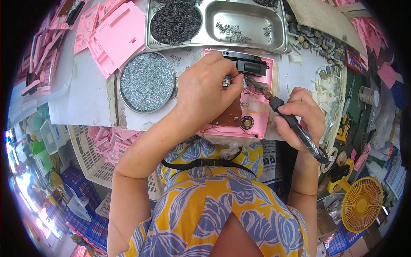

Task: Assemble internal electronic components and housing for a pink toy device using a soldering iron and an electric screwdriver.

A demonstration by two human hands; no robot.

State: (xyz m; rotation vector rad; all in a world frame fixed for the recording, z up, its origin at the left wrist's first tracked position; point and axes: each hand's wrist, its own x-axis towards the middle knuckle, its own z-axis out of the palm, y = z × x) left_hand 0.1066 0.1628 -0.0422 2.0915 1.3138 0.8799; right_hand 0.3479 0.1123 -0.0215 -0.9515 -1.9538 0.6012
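Observation:
A soldering iron (pixel 295 125) with a black handle is gripped in my right hand (pixel 305 113). Its dark, crusted tip points up and left into a pink plastic housing (pixel 257 128), close to the fingertips of my left hand (pixel 209 88). Those fingers are pinched on what looks like a thin wire (pixel 230 79). At the far end of the housing lies a black plastic part (pixel 250 65). Nearer me are a brown circuit board (pixel 227 115), a small spring (pixel 244 104) and a round black part (pixel 247 122). My left hand hides part of the board and wiring.
Left of the housing stands a round tin of small metal pieces (pixel 147 81). A steel tray (pixel 246 45) holding dark springs lies beyond it. Pink panels (pixel 120 34) are stacked at far left, small motors (pixel 317 40) at right. A yellow fan (pixel 362 204) stands lower right.

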